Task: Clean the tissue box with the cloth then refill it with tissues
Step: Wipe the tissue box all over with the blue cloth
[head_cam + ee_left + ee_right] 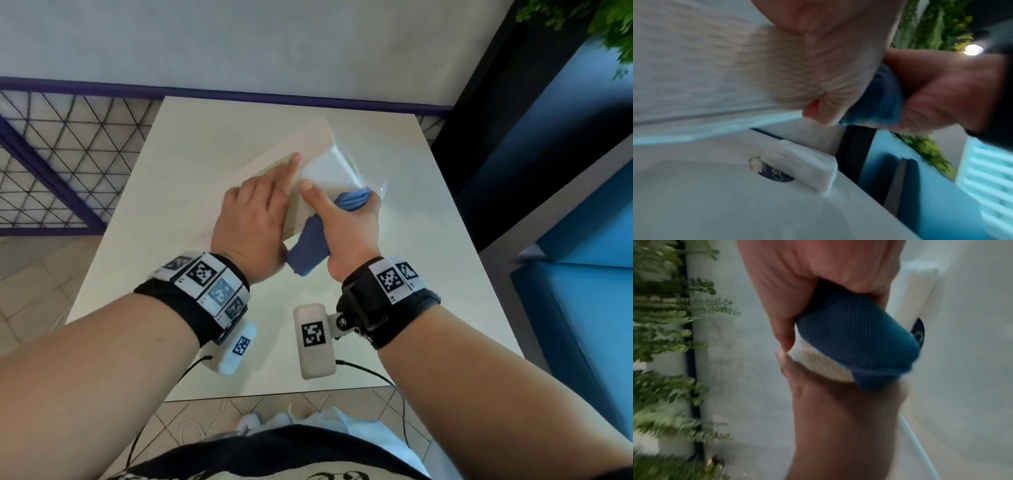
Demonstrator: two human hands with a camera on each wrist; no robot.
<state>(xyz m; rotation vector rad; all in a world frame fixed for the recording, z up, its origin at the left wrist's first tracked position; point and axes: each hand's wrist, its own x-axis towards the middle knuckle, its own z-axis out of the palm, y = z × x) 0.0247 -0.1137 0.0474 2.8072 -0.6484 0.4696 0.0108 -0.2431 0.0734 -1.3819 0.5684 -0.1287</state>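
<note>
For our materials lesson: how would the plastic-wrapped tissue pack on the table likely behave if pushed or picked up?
The tissue pack looks soft and blocky, so it probably slides rather than rolls. Its glossy wrap may feel slippery. It likely squashes under a firm grip and seems light.

- The box [301, 147] sat mid-tabletop [164, 192], held by the left hand [253, 222], with the right hand [346, 226] and cloth [308, 246] at its near end.
- The tissue pack [332, 168] lay against the box's right side, blocking that flank.
- Bare tabletop ran along the left, near and far edges.
- A wall [274, 44] closed off the far edge.
</note>
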